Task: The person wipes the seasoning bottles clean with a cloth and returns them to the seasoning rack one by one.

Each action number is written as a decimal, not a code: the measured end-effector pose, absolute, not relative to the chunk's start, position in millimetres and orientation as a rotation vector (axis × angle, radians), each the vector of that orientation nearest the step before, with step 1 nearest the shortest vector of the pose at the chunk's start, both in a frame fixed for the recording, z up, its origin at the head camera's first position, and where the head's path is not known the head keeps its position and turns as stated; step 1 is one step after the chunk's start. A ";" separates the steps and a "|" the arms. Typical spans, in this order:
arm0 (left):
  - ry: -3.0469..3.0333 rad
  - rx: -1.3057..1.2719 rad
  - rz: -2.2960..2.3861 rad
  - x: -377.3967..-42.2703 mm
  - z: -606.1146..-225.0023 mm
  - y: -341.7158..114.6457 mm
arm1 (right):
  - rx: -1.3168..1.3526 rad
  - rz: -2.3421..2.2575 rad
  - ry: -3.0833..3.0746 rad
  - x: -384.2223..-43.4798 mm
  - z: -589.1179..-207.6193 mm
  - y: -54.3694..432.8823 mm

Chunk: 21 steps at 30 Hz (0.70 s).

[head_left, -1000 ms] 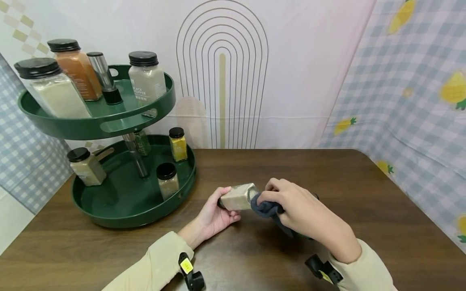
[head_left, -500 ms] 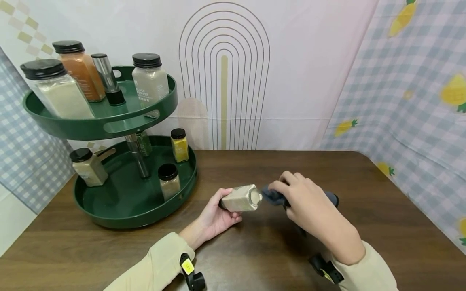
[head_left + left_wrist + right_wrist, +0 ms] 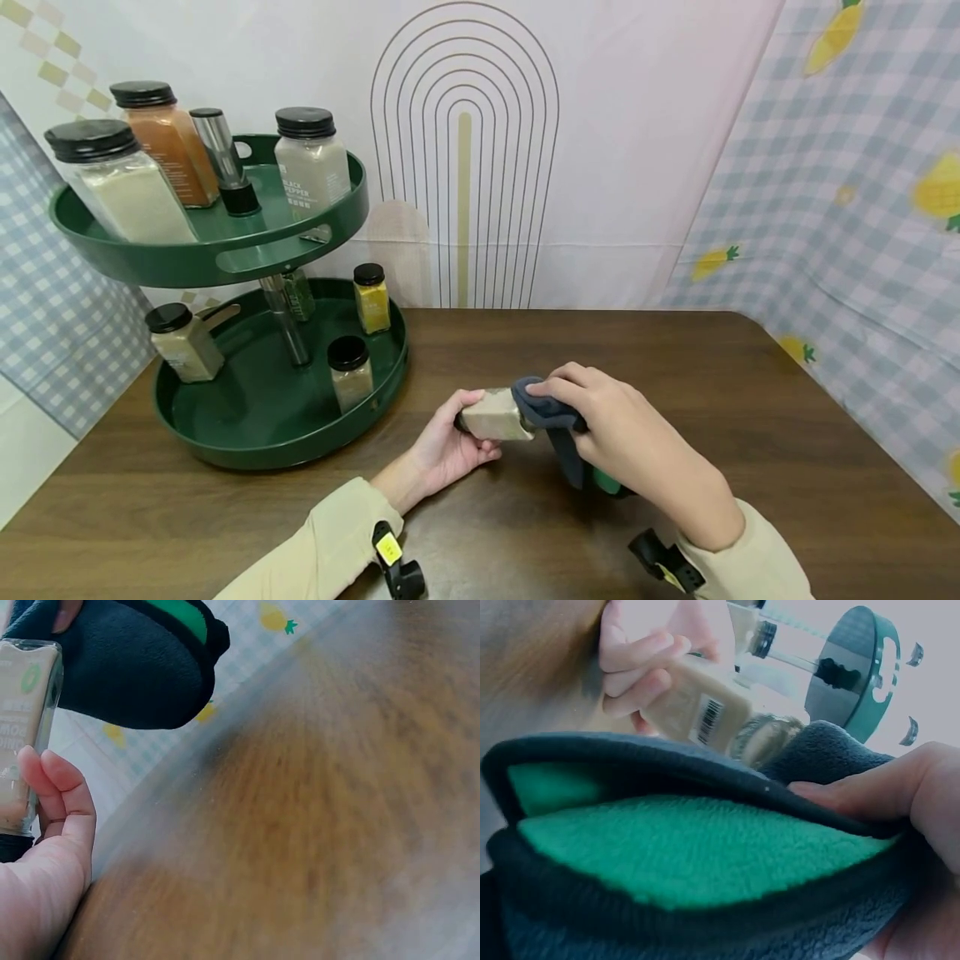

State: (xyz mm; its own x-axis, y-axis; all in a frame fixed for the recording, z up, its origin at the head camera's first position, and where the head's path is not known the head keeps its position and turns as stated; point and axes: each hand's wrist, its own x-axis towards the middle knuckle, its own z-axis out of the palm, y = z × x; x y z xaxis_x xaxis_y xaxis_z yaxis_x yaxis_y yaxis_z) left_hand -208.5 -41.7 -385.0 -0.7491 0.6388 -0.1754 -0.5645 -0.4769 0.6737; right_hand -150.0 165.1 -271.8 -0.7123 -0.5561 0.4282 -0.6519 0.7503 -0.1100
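Note:
My left hand [image 3: 448,446] grips a small square spice jar [image 3: 493,416] of pale powder near its black lid, the jar lying on its side above the table. In the right wrist view a barcode label shows on the jar [image 3: 705,712]. My right hand [image 3: 618,421] pinches a folded dark grey-blue cloth [image 3: 546,410] against the jar's base end. Its green inner side [image 3: 705,844] shows between the folds in the right wrist view. In the left wrist view the cloth [image 3: 135,667] hangs right beside the upper end of the jar [image 3: 26,712].
A two-tier green tray stand [image 3: 277,457] occupies the left of the wooden table [image 3: 487,533]. Large jars, one an orange jar [image 3: 171,154], stand on its upper tier. Small jars, among them a yellow jar [image 3: 372,300], stand below. A patterned cloth backdrop [image 3: 637,150] rises behind.
My right hand drew the cloth off the jar's base to the right, baring it half a second ago, then brought it back onto that end. My left hand and the jar stay nearly still.

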 end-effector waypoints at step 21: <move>0.943 0.097 2.271 -208.5 -385.2 -40.8 | 0.913 0.247 -2.834 -145.6 -266.7 174.4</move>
